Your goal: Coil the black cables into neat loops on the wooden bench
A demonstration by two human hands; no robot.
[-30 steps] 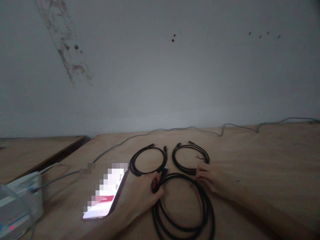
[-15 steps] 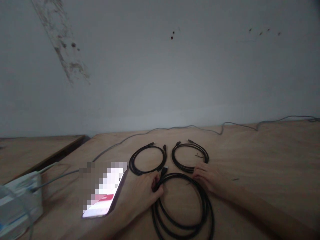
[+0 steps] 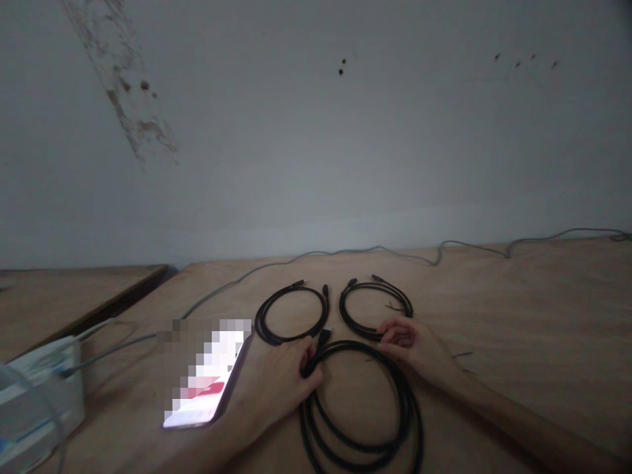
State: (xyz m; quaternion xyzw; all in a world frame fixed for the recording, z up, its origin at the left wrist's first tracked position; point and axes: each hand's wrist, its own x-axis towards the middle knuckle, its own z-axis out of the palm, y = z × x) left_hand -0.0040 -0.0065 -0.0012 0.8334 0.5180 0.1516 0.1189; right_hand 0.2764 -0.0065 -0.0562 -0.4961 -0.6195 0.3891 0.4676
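The left hand [image 3: 279, 382] has its grip clamped on a large black cable coil [image 3: 405, 411] near the plug. The right hand [image 3: 412, 345] touches a small cable coil [image 3: 368, 337], fingers together; whether it grips is unclear. Another small coil [image 3: 264, 317] and a phone [image 3: 207, 375] lie left on the desk [image 3: 518, 296].

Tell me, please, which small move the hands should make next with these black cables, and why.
Probably the right hand should also grip the large black cable coil: the left hand pinches that coil beside its plug, while the right hand holds nothing and only lies by the smaller black coil.
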